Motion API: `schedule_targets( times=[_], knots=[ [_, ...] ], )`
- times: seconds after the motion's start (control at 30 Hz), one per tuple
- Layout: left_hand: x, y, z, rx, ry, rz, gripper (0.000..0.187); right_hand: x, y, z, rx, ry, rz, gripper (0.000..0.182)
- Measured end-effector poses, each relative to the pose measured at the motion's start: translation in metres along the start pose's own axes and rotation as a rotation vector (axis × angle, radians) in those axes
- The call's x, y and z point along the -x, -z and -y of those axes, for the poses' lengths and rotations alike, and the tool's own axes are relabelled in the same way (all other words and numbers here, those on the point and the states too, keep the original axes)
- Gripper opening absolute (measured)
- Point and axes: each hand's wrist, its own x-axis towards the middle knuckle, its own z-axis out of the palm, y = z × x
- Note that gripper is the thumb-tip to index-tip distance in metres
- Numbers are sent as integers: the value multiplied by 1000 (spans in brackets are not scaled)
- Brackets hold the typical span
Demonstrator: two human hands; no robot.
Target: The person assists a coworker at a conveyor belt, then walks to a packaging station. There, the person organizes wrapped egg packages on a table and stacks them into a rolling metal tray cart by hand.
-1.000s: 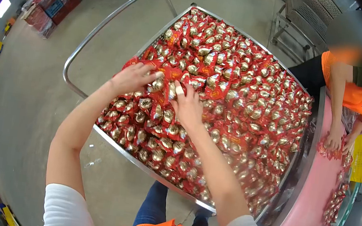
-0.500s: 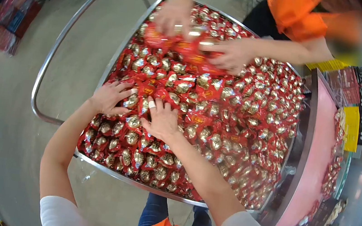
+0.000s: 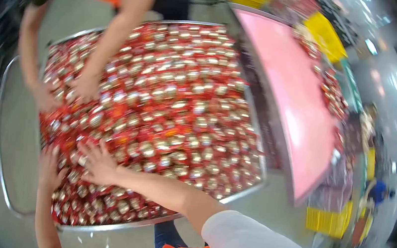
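Head view shows the right grip [image 3: 100, 164] spread, the left grip [image 3: 50, 170] too blurred to tell, at lower-left wrapped pieces [image 3: 147, 148], likely light, slick, dentable, best cupped mid-body

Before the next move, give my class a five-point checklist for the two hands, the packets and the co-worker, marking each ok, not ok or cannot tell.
1. Right hand open, low over the packets: ok; it is spread flat.
2. Left hand within reach of packets: ok; it is by the left side of the tray.
3. Whether the left hand holds a packet: cannot tell; the picture is blurred there.
4. Co-worker's hands clear of the tray: not ok; both are down among the packets, farther out on the left side.
5. Packets inside the near rim: ok; none is seen hanging over it.
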Motion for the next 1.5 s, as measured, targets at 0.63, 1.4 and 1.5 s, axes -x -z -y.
schedule_targets(
  times=[0.63, 1.4, 1.5],
  knots=[
    [-242, 67, -802, 253, -708, -330, 55, 889, 308, -541, 651, -1151, -747, 48],
    [-322, 35, -968, 251, -411, -298, 57, 915, 393, -726, 327, -1293, -986, 43],
    [-322, 31, -969, 206, -411, -302, 55, 857, 326, -660, 276, -1136, -1022, 36]
  ],
)
